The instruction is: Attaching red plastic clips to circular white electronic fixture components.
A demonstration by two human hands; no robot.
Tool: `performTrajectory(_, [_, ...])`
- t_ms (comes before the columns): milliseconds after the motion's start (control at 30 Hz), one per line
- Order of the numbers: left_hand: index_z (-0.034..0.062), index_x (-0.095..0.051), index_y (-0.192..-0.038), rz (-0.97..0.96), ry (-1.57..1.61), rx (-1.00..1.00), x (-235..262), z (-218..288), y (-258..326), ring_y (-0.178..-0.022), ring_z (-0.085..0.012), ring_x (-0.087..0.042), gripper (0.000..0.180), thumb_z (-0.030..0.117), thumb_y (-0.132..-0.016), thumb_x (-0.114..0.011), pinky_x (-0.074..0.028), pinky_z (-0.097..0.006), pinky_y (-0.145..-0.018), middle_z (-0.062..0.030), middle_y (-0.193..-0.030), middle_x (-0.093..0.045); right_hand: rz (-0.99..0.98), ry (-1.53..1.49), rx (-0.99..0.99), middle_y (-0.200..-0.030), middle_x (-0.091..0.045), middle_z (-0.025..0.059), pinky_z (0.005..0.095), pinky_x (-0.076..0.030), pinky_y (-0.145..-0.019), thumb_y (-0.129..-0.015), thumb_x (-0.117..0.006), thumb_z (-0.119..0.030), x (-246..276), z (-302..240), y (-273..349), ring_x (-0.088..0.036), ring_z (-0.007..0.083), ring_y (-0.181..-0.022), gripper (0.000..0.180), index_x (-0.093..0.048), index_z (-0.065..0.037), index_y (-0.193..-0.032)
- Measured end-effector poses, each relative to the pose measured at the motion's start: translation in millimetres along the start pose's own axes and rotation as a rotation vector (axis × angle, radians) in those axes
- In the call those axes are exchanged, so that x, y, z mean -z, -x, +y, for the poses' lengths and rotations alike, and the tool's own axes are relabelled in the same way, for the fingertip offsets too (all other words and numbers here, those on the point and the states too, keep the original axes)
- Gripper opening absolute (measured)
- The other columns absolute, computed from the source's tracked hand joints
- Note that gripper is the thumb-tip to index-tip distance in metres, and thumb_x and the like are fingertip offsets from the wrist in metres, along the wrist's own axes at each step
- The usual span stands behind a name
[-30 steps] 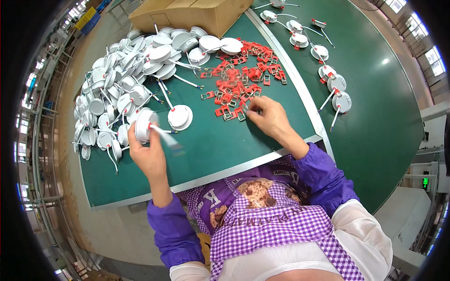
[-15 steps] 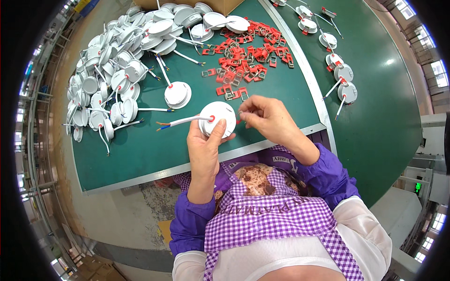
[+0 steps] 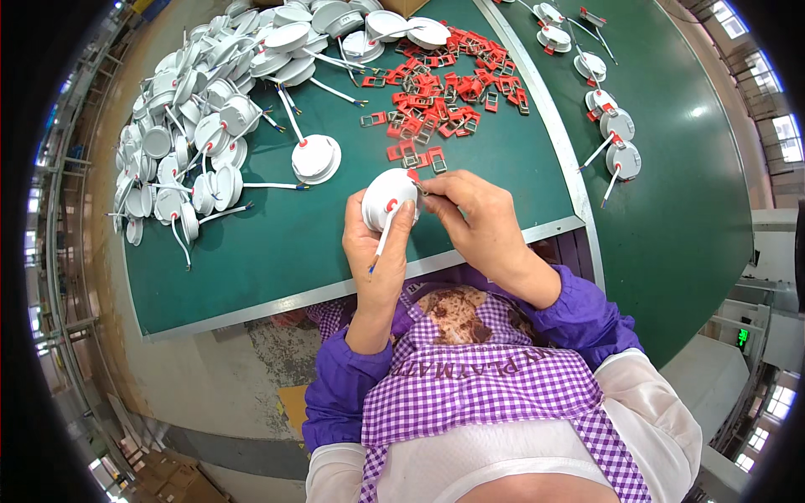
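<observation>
My left hand (image 3: 375, 243) is closed around a round white downlight (image 3: 386, 194), its back turned up. A short white cable with stripped coloured wire ends hangs from a red grommet on it, over my thumb. Between thumb and forefinger of my right hand (image 3: 482, 220) is a red-and-metal spring clip (image 3: 416, 178), touching the light's right rim. Part of the clip is hidden by my fingertips. Just beyond my hands, many loose clips of the same kind (image 3: 436, 92) lie scattered on the green table. A single downlight (image 3: 316, 159) rests to their left.
A large heap of white downlights with cables (image 3: 210, 126) covers the table's left side. Beyond a metal edge strip (image 3: 553, 151), several downlights with red clips (image 3: 622, 159) lie in a row on a second green surface (image 3: 671, 226). A cardboard box (image 3: 411, 7) stands at the far edge.
The downlight has turned in my left hand, so its cable now points downward instead of left. My right hand has brought the red clip up against the light's rim.
</observation>
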State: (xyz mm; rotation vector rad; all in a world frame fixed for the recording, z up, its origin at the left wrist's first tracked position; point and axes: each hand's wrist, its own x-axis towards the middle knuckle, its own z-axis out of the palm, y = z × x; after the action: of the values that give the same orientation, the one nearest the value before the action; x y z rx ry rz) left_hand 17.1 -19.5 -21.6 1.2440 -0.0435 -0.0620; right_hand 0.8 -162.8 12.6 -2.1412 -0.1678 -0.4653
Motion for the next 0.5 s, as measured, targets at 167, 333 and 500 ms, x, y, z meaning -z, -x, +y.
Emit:
performTrajectory(167, [-0.0016, -0.054, -0.110, -0.004, -0.100, -0.067, -0.9, -2.7, -1.8, -0.085, -0.0082, -0.059, 0.026, 0.006, -0.091, -0.069, -0.050, -0.023, -0.073, -0.0046, -0.096, -0.063, 0.018, 0.005, -0.005, -0.086, -0.065, 0.0148, 0.0376, -0.054, -0.066, -0.082, -0.065, 0.003, -0.5, -2.0, 1.3, -0.067, 0.0323, -0.078, 0.016, -0.064, -0.001, -0.097])
performTrajectory(333, [-0.0020, -0.055, -0.108, -0.072, -0.151, -0.049, -0.9, 10.8, -1.6, -0.088, -0.0088, -0.061, 0.022, 0.000, -0.090, -0.066, -0.051, -0.024, -0.078, -0.0048, -0.097, -0.062, -0.010, 0.037, -0.025, -0.085, -0.065, 0.0143, 0.0381, -0.053, -0.065, -0.082, -0.065, 0.003, 2.8, -5.0, 0.9, -0.067, 0.0318, -0.078, 0.014, -0.063, -0.001, -0.095])
performTrajectory(500, [-0.0019, -0.055, -0.107, -0.102, -0.145, -0.016, 1.6, 9.7, 0.3, -0.089, -0.0093, -0.062, 0.021, -0.003, -0.089, -0.065, -0.053, -0.023, -0.079, -0.0049, -0.097, -0.063, 0.032, -0.032, -0.036, -0.083, -0.064, 0.0139, 0.0379, -0.052, -0.064, -0.081, -0.066, 0.004, 2.0, -4.5, 4.3, -0.066, 0.0311, -0.076, 0.014, -0.062, -0.002, -0.094])
